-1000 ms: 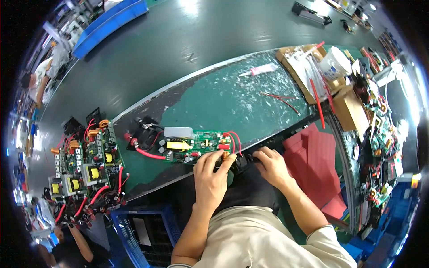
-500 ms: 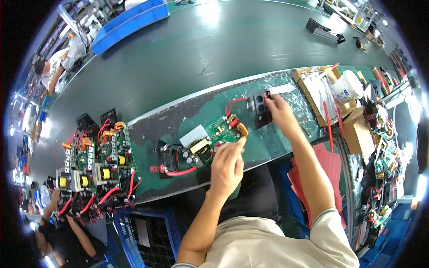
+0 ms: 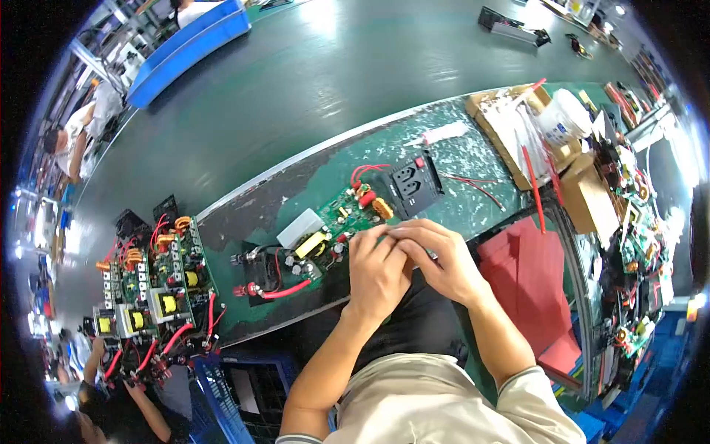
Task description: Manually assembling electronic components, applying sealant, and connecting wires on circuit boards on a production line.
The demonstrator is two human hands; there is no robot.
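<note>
My left hand (image 3: 379,275) and my right hand (image 3: 446,265) meet at the bench's near edge, fingers bent and fingertips together. Whatever they pinch, if anything, is hidden. Just beyond them lies a green circuit board (image 3: 342,212) with a yellow transformer, a grey metal plate and a copper coil. Red wires join it to a black socket panel (image 3: 413,186) with a red switch, lying face up beyond my right hand. At the board's left end, a thick red cable (image 3: 287,291) runs by a black end panel (image 3: 260,266).
Several similar boards (image 3: 166,285) stand at the left. A white tube (image 3: 446,133) and loose wires (image 3: 477,183) lie right of the panel. Farther right are a cardboard tray (image 3: 484,111), a white tub (image 3: 563,117) and red sheets (image 3: 521,274). A blue bin (image 3: 188,52) sits far left.
My right hand has let go of the socket panel and come back to meet my left hand. The panel now lies with its sockets in sight. The view has shifted slightly.
</note>
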